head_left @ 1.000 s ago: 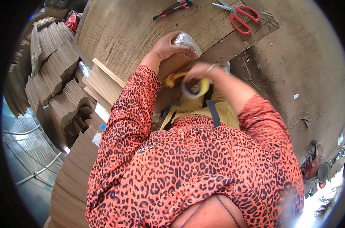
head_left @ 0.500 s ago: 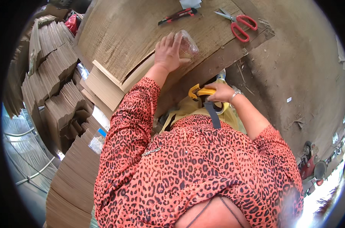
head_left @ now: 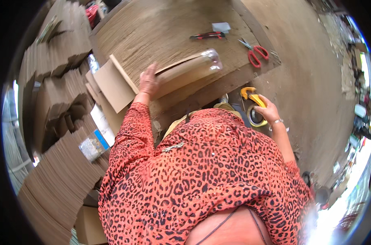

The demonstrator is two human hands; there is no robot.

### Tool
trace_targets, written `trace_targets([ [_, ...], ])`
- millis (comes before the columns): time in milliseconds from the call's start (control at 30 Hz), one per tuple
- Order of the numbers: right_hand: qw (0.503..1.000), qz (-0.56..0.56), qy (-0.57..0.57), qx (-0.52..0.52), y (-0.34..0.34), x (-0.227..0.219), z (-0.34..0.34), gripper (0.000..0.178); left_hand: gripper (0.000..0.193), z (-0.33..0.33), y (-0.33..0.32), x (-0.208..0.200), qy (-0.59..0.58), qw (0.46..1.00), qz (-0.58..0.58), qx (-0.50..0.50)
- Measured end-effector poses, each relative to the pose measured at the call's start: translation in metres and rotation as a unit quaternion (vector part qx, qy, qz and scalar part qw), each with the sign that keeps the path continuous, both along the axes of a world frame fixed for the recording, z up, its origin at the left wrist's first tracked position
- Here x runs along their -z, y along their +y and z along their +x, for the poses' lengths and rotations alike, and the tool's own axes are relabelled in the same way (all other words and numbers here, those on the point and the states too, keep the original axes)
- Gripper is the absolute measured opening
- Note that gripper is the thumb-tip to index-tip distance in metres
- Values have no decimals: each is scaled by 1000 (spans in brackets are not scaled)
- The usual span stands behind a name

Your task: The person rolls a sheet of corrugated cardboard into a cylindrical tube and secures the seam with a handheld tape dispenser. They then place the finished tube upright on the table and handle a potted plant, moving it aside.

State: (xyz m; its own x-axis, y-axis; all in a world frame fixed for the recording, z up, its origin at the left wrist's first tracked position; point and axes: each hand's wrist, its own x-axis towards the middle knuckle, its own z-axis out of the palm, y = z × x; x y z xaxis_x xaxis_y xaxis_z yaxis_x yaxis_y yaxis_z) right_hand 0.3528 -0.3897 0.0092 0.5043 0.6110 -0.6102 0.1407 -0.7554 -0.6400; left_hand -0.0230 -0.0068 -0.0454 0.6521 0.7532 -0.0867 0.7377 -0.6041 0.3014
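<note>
Hidden: my chest and sleeves block the near edge of the table; the rim of the view bends and goes dark.
Hard to make out: how my right fingers sit on the handle; whether my left palm presses flat.
Left hand: fingers spread, lying on the near end of the box, not clamped.
Box: folded cardboard, lying across the table, clear tape shining at its far end.
Right hand: closed around the yellow tape gun, held below the table edge, well apart from the box.
Beyond: red scissors and a red knife on the table.
Left side: stacks of flat cardboard.
</note>
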Motion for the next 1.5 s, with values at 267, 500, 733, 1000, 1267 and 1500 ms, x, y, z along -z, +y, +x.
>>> trace_targets([
  [267, 986, 70, 103, 109, -20, -2, -8, 66, 68, -88, 3, 40, 156, 945, -176, -229],
  [500, 989, 45, 116, 86, -24, -25, 8, 67, 53, -32, 30, -9, 6, 986, -170, -5],
  [733, 973, 175, 119, 88, 18, -57, 37, 66, 25, 103, 30, -133, -174, 971, -79, 146],
  [1000, 929, 354, 41, 100, 92, -90, 46, 68, 29, 202, -4, -158, -229, 941, -18, 248],
  [1267, 865, 457, 114, 173, 131, -50, 23, 66, 28, 210, -34, -169, -163, 963, 41, 211],
  [1500, 836, 456, 231, 200, 144, -27, 0, 64, 47, 185, -36, -164, -232, 931, 195, 205],
])
